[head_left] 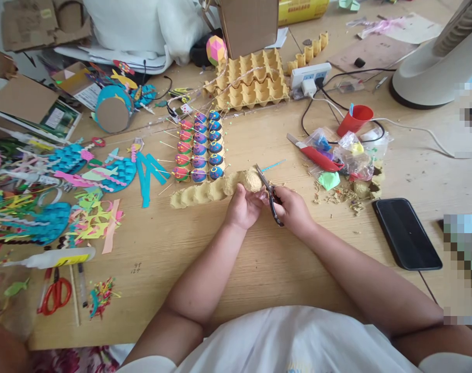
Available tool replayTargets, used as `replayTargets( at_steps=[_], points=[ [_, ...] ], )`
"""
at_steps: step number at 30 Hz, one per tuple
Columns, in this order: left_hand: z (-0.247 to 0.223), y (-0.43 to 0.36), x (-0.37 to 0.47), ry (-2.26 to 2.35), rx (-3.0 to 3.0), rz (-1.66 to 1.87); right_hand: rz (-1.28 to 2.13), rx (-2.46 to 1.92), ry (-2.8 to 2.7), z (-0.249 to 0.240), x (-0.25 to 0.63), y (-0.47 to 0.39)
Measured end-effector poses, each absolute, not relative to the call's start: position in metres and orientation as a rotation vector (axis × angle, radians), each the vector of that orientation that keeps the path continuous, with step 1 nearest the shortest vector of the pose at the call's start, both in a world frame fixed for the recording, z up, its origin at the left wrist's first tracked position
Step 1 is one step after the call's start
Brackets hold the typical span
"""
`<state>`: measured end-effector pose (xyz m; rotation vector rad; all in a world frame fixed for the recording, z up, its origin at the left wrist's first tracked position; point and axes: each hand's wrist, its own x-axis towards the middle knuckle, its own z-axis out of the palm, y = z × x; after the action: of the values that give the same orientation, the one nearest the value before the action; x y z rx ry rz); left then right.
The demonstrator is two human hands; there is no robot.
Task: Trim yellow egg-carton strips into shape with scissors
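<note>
Left hand [241, 208] pinching pulp carton cup [251, 180]; right hand [296, 210] gripping black-handled scissors [273, 199], blades at cup's right edge. Beyond, right: clear bag [346, 155], yellow lump inside. Red cup [357, 123], blue item [351, 109] in it. Farther: egg trays [251, 96].

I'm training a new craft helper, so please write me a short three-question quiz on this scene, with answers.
1. True or false: the right hand holds dark-handled metal scissors.
2. What does the left hand hold? A) a white plastic glue bottle B) a beige pulp egg-carton strip C) a blue paper strip
3. Which lies nearer the person: the red plastic cup or the black rectangular phone?

Key: 1. True; 2. B; 3. The phone.
</note>
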<state>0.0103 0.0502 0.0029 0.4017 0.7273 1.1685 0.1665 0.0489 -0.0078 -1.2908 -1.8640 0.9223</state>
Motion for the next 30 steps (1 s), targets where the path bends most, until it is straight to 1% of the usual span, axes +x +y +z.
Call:
replayTargets(
  at_steps=[5,10,13,17,22,30],
  points=[
    [0.01,0.05,0.012,0.728,0.284,1.188,0.951,-1.297,-1.842,-0.006,0.167,0.049],
    [0.006,0.051,0.015,0.646,0.242,1.307,1.036,-1.292,-1.676,-0.008,0.168,0.05],
    [0.006,0.051,0.016,0.606,0.252,1.368,0.995,-1.335,-1.603,-0.009,0.169,0.051],
    [0.008,0.051,0.015,0.689,0.292,1.287,0.868,-1.315,-1.725,-0.006,0.168,0.049],
    [0.004,0.05,0.013,0.721,0.287,1.197,0.822,-1.276,-1.891,0.002,0.165,0.044],
    [-0.001,0.049,0.011,0.712,0.322,1.253,0.896,-1.305,-1.874,0.002,0.167,0.043]
  ],
)
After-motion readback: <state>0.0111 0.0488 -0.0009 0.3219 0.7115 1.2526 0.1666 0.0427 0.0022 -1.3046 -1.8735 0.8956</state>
